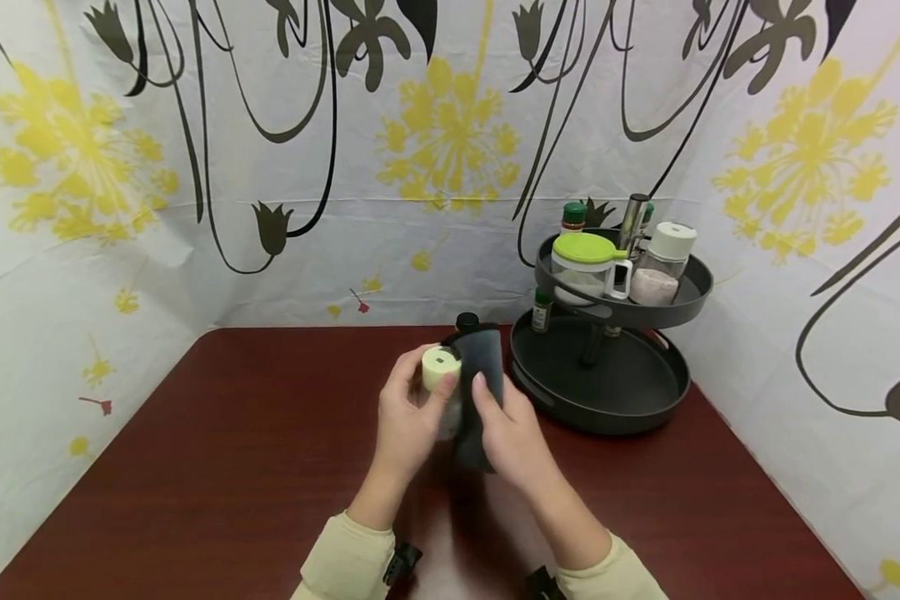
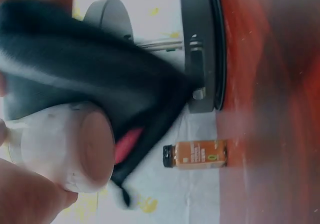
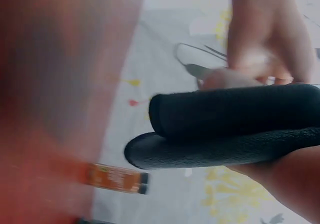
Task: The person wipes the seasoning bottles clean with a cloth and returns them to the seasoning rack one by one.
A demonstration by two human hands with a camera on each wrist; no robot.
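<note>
My left hand (image 1: 407,421) grips a small clear jar (image 2: 65,144) with a pale yellow-green lid (image 1: 441,367), raised above the table. A folded dark grey cloth (image 1: 483,358) is held in my right hand (image 1: 516,437), its thumb lying along the front. Cloth and jar are side by side; the left wrist view shows the cloth right against the jar, with a pink patch in its fold. Behind the hands, an orange-brown spice bottle (image 2: 197,154) with a black cap stands on the table, mostly hidden in the head view. The jar's contents look pale or whitish.
A dark two-tier turntable (image 1: 607,421) stands at the back right. Its upper tier carries a lime-lidded container (image 1: 583,262), a white-capped jar (image 1: 663,267) and green-capped bottles (image 1: 572,217). A small bottle (image 1: 542,312) sits on the lower tier. Patterned sheets surround the dark red table (image 1: 270,467).
</note>
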